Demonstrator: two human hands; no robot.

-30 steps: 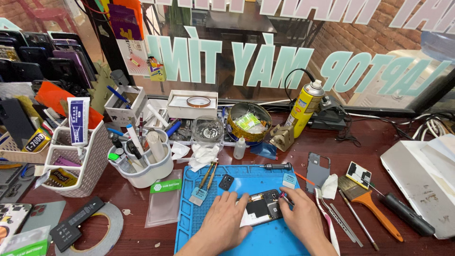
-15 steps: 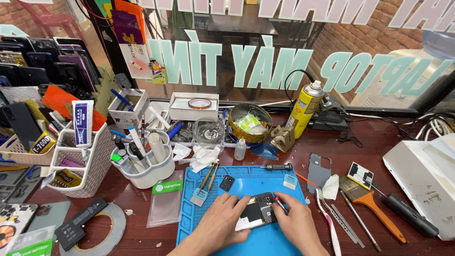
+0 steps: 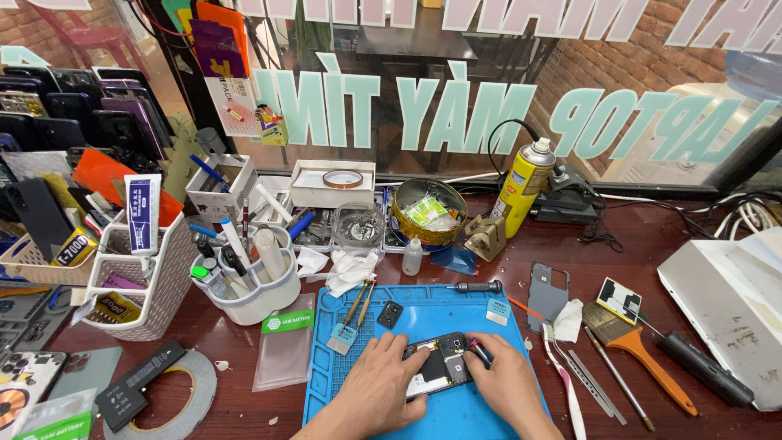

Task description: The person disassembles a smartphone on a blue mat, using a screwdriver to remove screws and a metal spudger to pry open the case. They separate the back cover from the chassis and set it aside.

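Note:
An opened smartphone (image 3: 438, 365), its insides showing, lies on a blue work mat (image 3: 432, 314) at the bottom middle of the head view. My left hand (image 3: 384, 386) rests on the phone's left end and grips it. My right hand (image 3: 505, 380) covers the phone's right end, with a thin pink-tipped tool (image 3: 476, 349) between its fingers over the phone's top corner. A black screwdriver (image 3: 479, 287), a small square black part (image 3: 390, 314) and two brass-handled tools (image 3: 354, 314) lie on the mat beyond my hands.
Left of the mat stand a white tool cup (image 3: 248, 281) and a white basket (image 3: 134, 281). A yellow spray can (image 3: 522, 186) and a round tin (image 3: 428, 212) stand behind. Right lie an orange-handled brush (image 3: 634, 350), a toothbrush (image 3: 564, 381) and a grey case (image 3: 721, 301).
Both hands and the phone have slid a little down and left on the mat. My right hand has closed in over the phone's right end.

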